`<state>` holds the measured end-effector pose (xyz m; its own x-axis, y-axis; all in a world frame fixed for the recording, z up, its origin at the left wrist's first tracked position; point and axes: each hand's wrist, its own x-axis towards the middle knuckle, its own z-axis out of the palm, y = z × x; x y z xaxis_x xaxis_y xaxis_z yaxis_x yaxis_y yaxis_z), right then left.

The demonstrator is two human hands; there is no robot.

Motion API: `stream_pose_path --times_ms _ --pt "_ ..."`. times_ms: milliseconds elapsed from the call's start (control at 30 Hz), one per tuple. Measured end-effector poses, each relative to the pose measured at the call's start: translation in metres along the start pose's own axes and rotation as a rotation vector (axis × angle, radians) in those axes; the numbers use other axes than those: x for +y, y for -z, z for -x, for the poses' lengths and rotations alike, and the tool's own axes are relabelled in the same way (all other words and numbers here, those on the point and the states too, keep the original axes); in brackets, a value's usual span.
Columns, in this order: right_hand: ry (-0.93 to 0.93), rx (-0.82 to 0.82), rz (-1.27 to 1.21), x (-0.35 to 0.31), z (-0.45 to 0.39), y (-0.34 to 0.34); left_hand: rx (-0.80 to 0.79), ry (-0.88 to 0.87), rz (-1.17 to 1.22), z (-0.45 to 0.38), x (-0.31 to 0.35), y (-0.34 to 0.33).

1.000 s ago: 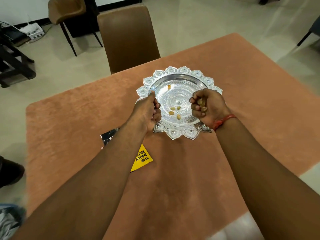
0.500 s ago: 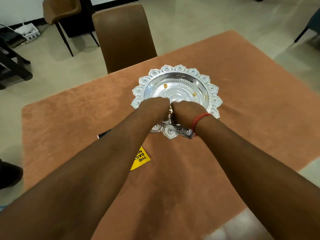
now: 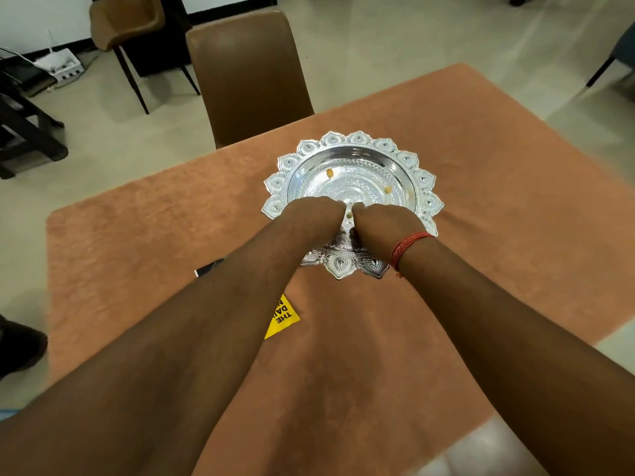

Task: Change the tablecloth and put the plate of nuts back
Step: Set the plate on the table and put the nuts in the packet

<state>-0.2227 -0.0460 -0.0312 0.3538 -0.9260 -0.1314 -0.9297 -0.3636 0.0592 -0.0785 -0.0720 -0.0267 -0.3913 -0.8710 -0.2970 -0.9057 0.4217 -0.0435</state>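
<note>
- Our left hand (image 3: 311, 214) sits knuckles-up over the near half of the silver plate (image 3: 357, 151); fingers curl down and away from the camera, so we cannot tell whether they pinch anything.
- Our right hand (image 3: 381, 223) is just beside it, thumb sides nearly touching, also over the near half of the plate. Fingers hidden under the back of the hand; we cannot tell if they are clamped on something or loose.
- One nut (image 3: 349, 215) shows in the narrow gap between our two hands.
- Two more nuts lie loose in the plate's bowl: one (image 3: 330, 172) at the far left, one (image 3: 388, 190) at the right, well apart from each other.
- Plate has a scalloped embossed rim and rests flat on the orange-brown tablecloth (image 3: 498, 187), roughly mid-table toward the far edge.
- Red thread band (image 3: 407, 247) wraps our right wrist.
- Yellow packet corner (image 3: 282, 317) with black lettering pokes out from under our left forearm, on the cloth, near side of the plate. A dark edge of something (image 3: 208, 267) shows on the other side of that forearm; cannot tell what it is.
- Brown chair (image 3: 245, 77) is pushed up at the far table edge; second chair (image 3: 127, 20) stands further back on the tile floor.
</note>
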Motion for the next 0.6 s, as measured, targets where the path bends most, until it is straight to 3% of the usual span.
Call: stream_pose_path --times_ms 100,167,200,300,400,500,600 --pt "-0.011 -0.016 0.040 0.000 0.001 0.000 0.020 0.037 0.084 -0.002 -0.002 0.001" --pt "-0.001 -0.037 0.036 -0.002 0.000 0.000 0.067 0.108 0.333 -0.002 -0.007 0.004" --pt "0.004 -0.046 0.028 -0.002 -0.001 -0.001 0.095 0.139 0.545 0.001 -0.010 0.007" --pt "0.007 -0.064 -0.014 0.001 -0.004 -0.003 0.113 0.228 1.471 0.022 -0.013 0.013" --pt "0.087 -0.099 -0.056 0.003 -0.003 0.000 0.002 0.228 2.016 0.051 -0.010 0.006" --pt "0.212 -0.160 -0.124 -0.001 -0.001 0.006 -0.050 0.176 2.308 0.070 -0.009 -0.006" --pt "0.246 -0.251 -0.212 -0.005 -0.002 0.013 -0.010 0.239 2.426 0.079 -0.007 -0.015"
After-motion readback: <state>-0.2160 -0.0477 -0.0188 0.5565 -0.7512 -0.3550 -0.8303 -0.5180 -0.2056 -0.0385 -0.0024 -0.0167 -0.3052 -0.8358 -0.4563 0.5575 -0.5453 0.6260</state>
